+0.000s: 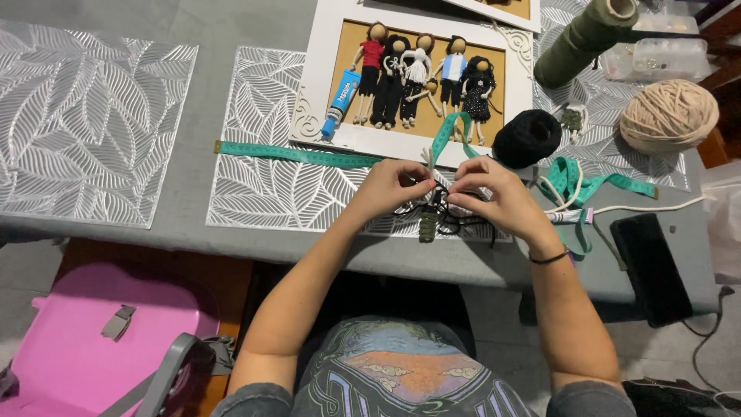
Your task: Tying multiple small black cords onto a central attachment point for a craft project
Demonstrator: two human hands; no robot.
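Observation:
My left hand [390,188] and my right hand [494,193] meet over the table edge, both pinching a small cord doll [429,220] with an olive-green wrapped body and loose black strands. A pale cord end sticks up between my fingertips. A teal measuring tape [301,154] lies across the leaf-patterned placemat [262,185] just beyond my hands. Behind it stands a white frame [316,93] holding several small cord dolls and a blue glue tube [340,103].
A black yarn ball [527,137], a beige yarn ball [668,114] and an olive cord spool [583,40] sit at the right. A black phone [651,266] lies by the table edge, with a clear plastic box [664,54] behind. A pink seat [100,340] is at lower left.

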